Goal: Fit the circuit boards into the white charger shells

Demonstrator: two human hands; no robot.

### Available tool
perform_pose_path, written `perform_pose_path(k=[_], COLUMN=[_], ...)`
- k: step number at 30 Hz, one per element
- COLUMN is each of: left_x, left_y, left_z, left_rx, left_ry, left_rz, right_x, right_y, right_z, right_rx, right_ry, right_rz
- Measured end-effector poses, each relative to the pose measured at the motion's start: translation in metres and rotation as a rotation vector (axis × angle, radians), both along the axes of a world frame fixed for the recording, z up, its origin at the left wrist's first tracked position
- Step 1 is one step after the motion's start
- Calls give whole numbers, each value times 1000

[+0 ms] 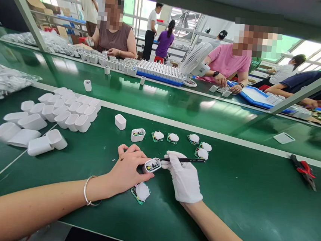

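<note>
My bare left hand (128, 168) grips a white oval charger housing (152, 166) between thumb and fingers, its open end facing me. Electronic parts show inside the housing. My right hand (185, 179), in a white glove, is closed around black tweezers (192, 160), whose tip reaches the housing's rim. A green circuit board with a white blob (142, 192) lies just below my left hand. Beyond my hands stand a filled housing (138, 135) and an empty-looking white housing (120, 122), with several more circuit boards (173, 137) to their right.
Many white housings (73, 109) are grouped at the left, beside a plastic bag (3, 82). Red-handled pliers (303, 170) lie at the right. Across the conveyor belt (179, 99), co-workers sit near a white fan (195, 59) and blue trays (160, 78). A slanted metal post (306, 90) stands at right.
</note>
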State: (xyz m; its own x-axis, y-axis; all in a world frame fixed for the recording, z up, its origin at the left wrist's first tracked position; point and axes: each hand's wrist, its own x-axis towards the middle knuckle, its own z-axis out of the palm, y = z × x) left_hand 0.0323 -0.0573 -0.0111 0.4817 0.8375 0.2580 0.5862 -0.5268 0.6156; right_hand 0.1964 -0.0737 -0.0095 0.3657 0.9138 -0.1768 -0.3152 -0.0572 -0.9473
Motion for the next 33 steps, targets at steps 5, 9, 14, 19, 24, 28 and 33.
perform_pose_path(k=[5,9,14,19,24,28,33], left_x=[0,0,1,1,1,1,1], left_y=[1,1,0,0,0,0,0], left_z=[1,2,2,2,1,1,1], left_rx=[3,4,10,-5,-17,-25,-19], left_ry=[23,30,22,6,8,2,9], left_rz=[-11,-5,8,12,9,7,8], right_x=[0,3,9,3,-1,2,0], right_y=[3,5,6,6,5,5,3], right_z=[-1,1,2,0,-1,-2,-1], right_rx=[-33,-17,12,-9,-13,-16,-12], right_ry=[-53,-58,39,10,10,13,12], right_rz=[166,187,19,6,18,-9,7])
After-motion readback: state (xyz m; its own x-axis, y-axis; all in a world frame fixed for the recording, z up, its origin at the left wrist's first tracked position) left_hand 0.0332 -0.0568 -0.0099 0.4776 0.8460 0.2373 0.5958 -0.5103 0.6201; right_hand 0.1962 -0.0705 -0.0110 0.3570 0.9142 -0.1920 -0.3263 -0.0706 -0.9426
